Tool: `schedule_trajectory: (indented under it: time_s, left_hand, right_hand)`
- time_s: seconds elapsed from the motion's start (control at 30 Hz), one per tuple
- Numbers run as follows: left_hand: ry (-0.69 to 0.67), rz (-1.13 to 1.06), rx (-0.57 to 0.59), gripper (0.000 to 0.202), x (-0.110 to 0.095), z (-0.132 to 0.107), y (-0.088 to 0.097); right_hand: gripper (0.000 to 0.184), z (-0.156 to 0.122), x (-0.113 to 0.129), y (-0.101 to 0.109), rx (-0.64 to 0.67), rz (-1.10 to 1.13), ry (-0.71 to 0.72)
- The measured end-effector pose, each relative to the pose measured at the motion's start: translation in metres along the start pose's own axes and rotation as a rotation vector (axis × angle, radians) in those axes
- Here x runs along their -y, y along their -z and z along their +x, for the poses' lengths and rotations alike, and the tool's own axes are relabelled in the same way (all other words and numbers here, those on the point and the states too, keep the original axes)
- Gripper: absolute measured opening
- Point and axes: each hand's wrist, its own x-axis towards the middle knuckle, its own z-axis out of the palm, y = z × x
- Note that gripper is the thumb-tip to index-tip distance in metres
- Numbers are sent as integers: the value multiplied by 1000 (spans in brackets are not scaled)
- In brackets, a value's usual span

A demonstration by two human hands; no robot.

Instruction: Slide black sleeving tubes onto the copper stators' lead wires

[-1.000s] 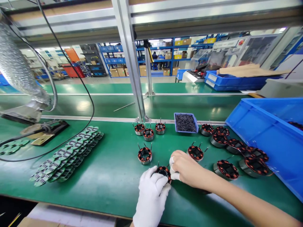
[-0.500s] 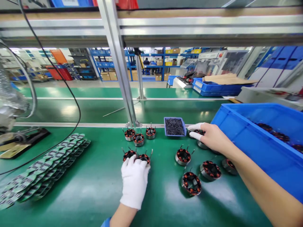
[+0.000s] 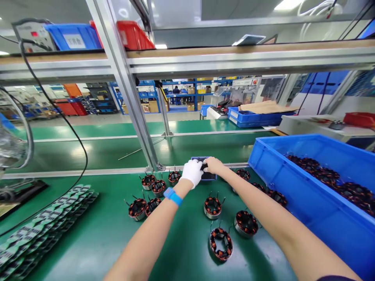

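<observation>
Both hands are set on the small tray (image 3: pixel 209 177) of dark pins at the far edge of the surface (image 3: pixel 96 238), between the stators (image 3: pixel 212 207) and the crate (image 3: pixel 281 195). Its left rim is covered by the gloved left hand (image 3: pixel 192 172), its top by the bare right hand (image 3: pixel 213 165). Whether the fingers of either are closed on anything cannot be told. The tray is judged light and stiff, best taken by its rims and kept level, since loose pins would spill. Single pins are judged thin and slippery. A white label on the shelf bin (image 3: pixel 74 37) is too small to be read.

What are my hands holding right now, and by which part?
Left hand and right hand are both on the small blue tray; any grip there is hidden.
</observation>
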Motion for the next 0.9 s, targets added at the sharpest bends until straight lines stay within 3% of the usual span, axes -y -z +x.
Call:
schedule_trajectory:
  time_s: [0.1, 0.2, 0.5, 0.73, 0.9]
  left_hand:
    - [3, 3, 79, 26, 13, 24, -14]
    - [3, -21, 106, 25, 21, 30, -21]
    - [27, -181, 42, 25, 28, 38, -23]
    - [71, -402, -75, 17, 28, 36, -16]
    - [70, -602, -104, 15, 33, 21, 1]
  right_hand:
    - [23, 3, 2, -6, 9, -17, -8]
    - [22, 4, 1, -9, 7, -23, -20]
    - [20, 7, 6, 3, -15, -48, -79]
    - [19, 2, 6, 11, -56, -42, -121]
    - [15, -6, 6, 16, -151, -5, -129]
